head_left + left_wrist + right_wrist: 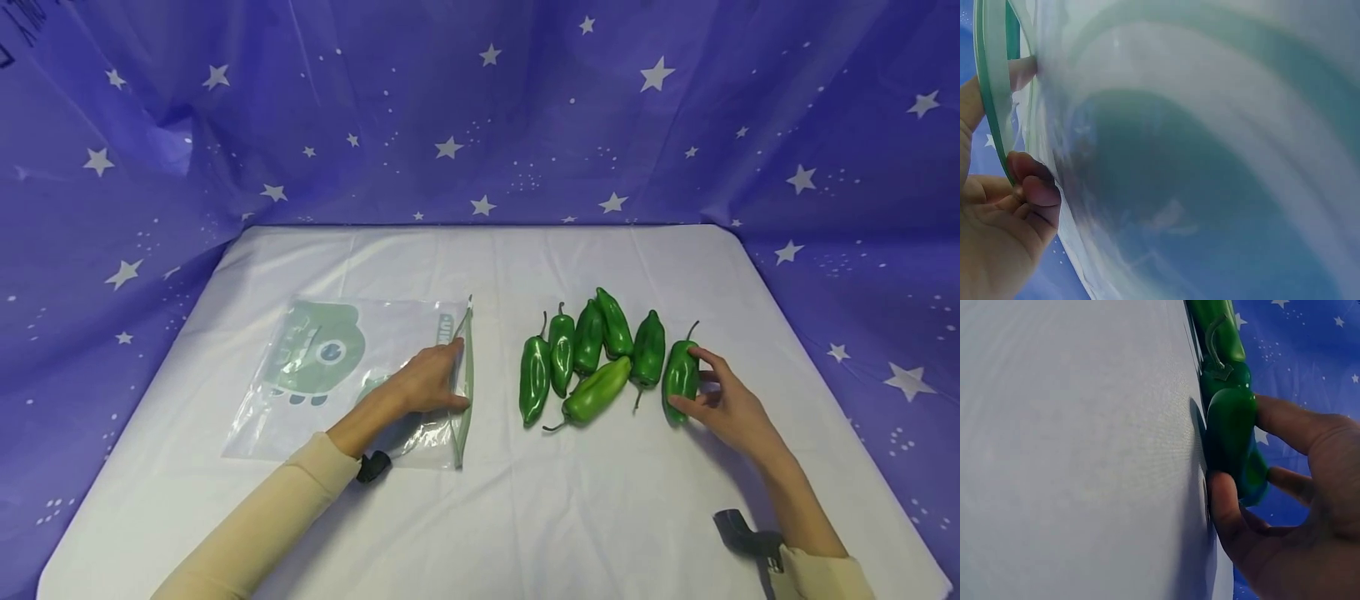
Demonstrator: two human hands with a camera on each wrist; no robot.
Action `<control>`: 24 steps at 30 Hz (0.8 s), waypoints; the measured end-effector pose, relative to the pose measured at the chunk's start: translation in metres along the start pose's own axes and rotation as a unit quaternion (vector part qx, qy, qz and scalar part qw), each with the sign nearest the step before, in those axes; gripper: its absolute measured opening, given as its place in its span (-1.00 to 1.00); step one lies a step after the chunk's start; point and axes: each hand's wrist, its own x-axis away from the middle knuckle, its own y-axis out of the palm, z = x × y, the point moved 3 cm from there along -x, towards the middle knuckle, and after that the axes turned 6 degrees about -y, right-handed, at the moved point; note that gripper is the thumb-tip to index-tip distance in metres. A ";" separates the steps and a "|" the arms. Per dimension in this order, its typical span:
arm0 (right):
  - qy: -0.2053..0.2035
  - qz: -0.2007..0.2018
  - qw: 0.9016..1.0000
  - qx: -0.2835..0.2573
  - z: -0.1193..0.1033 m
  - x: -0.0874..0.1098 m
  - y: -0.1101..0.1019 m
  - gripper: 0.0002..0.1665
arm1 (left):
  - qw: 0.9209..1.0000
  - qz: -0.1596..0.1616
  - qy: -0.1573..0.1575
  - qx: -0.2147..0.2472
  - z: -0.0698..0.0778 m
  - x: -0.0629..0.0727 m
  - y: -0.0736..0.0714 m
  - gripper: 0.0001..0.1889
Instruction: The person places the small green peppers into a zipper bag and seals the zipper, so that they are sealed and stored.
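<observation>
A clear zip bag [397, 333] with a green printed monster lies flat on the left of the white table, its green-edged mouth facing right and parted. My left hand [429, 382] holds that mouth; in the left wrist view, fingers curl at the green zip strip [986, 94] and one digit shows behind it. On the right, my right hand [735, 412] pinches the rightmost green pepper [679, 379] between thumb and fingers. In the right wrist view this pepper [1230, 431] appears at the tabletop; whether it touches the cloth I cannot tell.
Several more green peppers [588, 333] lie grouped between the bag and my right hand, one lighter pepper [600, 390] slanting in front. A white cloth covers the table [525, 517]. Purple star-printed sheeting [480, 108] rises behind and along both sides.
</observation>
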 end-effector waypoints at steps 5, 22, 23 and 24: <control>0.033 -0.017 0.998 -0.044 0.001 0.002 0.000 0.03 | 1.000 -0.021 -0.011 0.001 -0.001 -0.002 0.001 0.07; 0.040 -0.022 0.986 -0.163 -0.014 0.002 0.002 -0.07 | 0.998 -0.048 -0.037 0.012 -0.013 -0.010 -0.003 0.05; 0.036 -0.021 0.985 -0.169 -0.016 0.002 0.003 -0.08 | 0.998 -0.048 -0.036 0.011 -0.013 -0.010 -0.004 0.04; 0.033 -0.021 0.984 -0.176 -0.018 0.001 0.003 -0.08 | 0.998 -0.049 -0.035 0.012 -0.013 -0.010 -0.004 0.03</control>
